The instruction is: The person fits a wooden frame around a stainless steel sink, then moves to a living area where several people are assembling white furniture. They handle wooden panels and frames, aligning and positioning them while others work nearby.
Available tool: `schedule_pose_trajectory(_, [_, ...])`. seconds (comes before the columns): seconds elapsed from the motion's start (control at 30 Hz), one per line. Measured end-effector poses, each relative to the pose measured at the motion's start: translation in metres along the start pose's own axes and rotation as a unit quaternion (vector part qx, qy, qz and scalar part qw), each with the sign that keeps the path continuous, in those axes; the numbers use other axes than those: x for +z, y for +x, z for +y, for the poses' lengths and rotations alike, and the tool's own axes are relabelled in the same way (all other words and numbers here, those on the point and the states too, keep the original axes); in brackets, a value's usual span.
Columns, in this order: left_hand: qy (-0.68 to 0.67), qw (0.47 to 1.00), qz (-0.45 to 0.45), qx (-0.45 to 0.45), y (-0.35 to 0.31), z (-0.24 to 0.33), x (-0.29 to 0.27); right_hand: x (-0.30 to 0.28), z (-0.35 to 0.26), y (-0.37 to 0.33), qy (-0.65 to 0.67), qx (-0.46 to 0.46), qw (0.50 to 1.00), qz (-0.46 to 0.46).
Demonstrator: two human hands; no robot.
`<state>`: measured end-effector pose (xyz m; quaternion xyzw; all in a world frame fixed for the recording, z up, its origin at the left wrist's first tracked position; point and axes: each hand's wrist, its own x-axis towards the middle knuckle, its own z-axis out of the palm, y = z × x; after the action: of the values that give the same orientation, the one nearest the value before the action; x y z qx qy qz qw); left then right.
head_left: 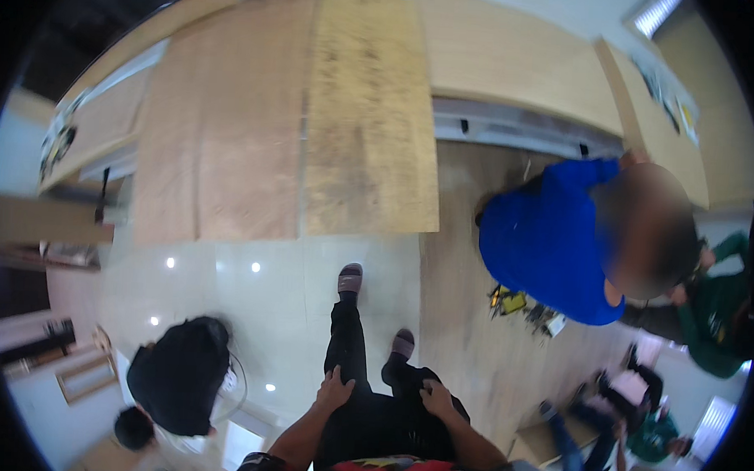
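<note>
Both of my hands rest on my own thighs, which are covered in black trousers [369, 420]. My left hand [333, 391] lies flat on the left thigh with fingers spread and holds nothing. On the right thigh sits my right hand [437, 398], fingers curled loosely, also holding nothing. My feet in dark slippers [350, 279] point toward large wooden boards. A brown plywood sheet [222, 119] and a lighter rough board [370, 109] lean side by side ahead of me.
A person in a blue top [553, 243] bends over at the right near small yellow tools [509, 302] on the wood floor. Another person in black [177, 374] crouches at the lower left. More people sit at the lower right. The floor is glossy tile [256, 306].
</note>
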<state>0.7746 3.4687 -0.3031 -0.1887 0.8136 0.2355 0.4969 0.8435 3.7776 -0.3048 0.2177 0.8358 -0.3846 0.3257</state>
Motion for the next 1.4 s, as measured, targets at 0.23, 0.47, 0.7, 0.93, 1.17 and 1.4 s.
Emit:
schedule_pose_trajectory(0.23, [-0.228,0.970,0.080,-0.022,-0.129,-0.088,0.035,-0.095,-0.017,-0.036,-0.092,-0.019,0.995,-0.018])
schedule_pose_trajectory(0.47, [-0.367,0.911,0.165,-0.086,-0.172,-0.181,0.056,-0.099,-0.078,0.032,-0.256,-0.150,0.953,0.058])
schedule_pose_trajectory(0.7, [-0.478,0.853,0.168,-0.125,-0.188,-0.305,0.083,0.003,-0.205,0.005,-0.204,-0.200,0.958,-0.029])
schedule_pose_trajectory(0.93, [-0.442,0.866,0.178,-0.153,-0.192,-0.401,0.051,0.071,-0.292,-0.053,-0.196,-0.216,0.953,-0.086])
schedule_pose_trajectory(1.17, [-0.481,0.829,0.245,-0.142,-0.139,-0.431,-0.042,0.081,-0.360,-0.054,-0.138,-0.230,0.958,-0.099])
schedule_pose_trajectory(1.4, [-0.584,0.756,0.258,-0.141,-0.155,-0.344,-0.136,0.093,-0.445,0.030,-0.217,-0.333,0.912,-0.103])
